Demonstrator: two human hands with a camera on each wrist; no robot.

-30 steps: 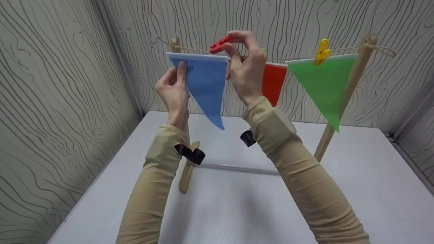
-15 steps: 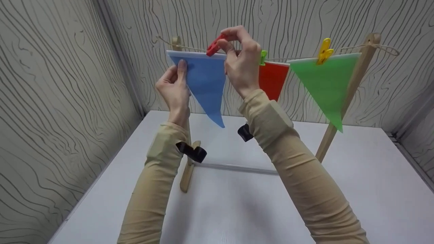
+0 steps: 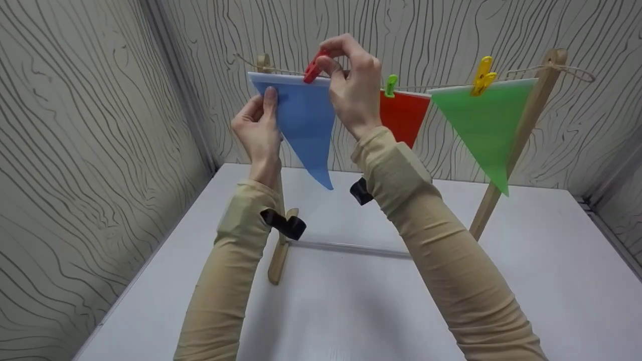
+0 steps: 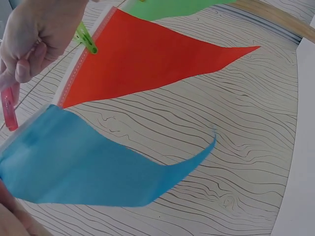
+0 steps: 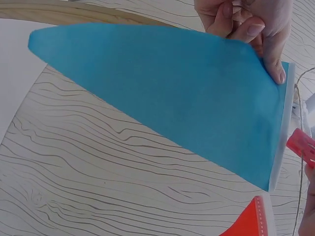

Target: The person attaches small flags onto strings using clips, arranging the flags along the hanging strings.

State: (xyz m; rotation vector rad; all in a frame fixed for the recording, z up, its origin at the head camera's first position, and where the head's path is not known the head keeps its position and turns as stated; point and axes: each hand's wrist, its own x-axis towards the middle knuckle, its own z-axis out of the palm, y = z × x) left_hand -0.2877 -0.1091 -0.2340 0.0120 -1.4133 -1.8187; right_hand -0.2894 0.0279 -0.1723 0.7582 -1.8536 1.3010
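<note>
A blue triangular pennant [image 3: 307, 118] with a white top edge hangs in front of the twine [image 3: 288, 71] on the left. My left hand [image 3: 257, 131] pinches it near its upper left corner, thumb in front and fingers behind. My right hand [image 3: 357, 93] pinches a red plastic clothespin [image 3: 313, 69] between thumb and fingers, tip down at the pennant's top edge, about midway along. In the right wrist view, the clothespin [image 5: 300, 147] lies close beside the white edge and overlaps the twine. The pennant's lower point curls, as the left wrist view shows.
A red pennant [image 3: 404, 119] under a green clothespin [image 3: 390, 86] and a green pennant [image 3: 486, 113] under a yellow clothespin [image 3: 482, 77] hang to the right. The twine runs between wooden posts, the right post [image 3: 531, 115] leaning outward. Below is a white table [image 3: 331, 306].
My right hand has moved left and slightly up, turning the red clothespin from nearly level to steep and bringing its tip down to the blue pennant's top edge. The left hand keeps its pinch.
</note>
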